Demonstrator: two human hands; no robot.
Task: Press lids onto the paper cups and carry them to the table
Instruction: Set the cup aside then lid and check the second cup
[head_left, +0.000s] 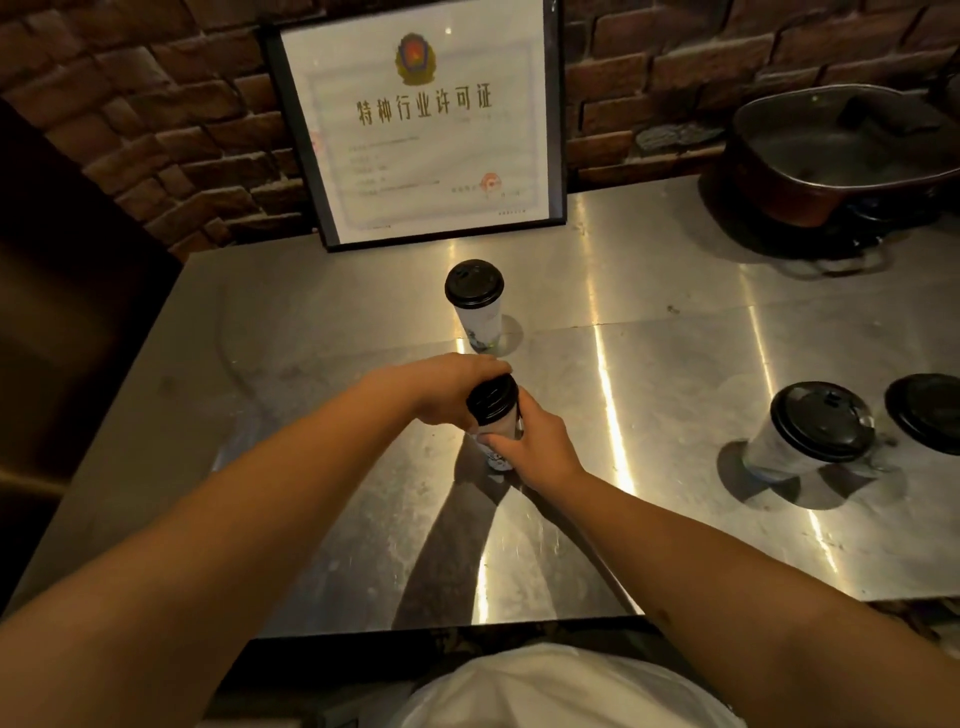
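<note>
head view: right hand (537, 441) grips upright paper cup (501, 428), left hand (457, 387) cupping its lid (492, 397).

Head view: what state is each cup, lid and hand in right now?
Held cup: upright on the counter, black lid on.
Far cup: standing, lidded.
Right cup: standing, lidded.
Edge cup: lidded, cut off by the frame.
Left hand: curled over the held cup's lid.
Right hand: grips the held cup's body.
</note>
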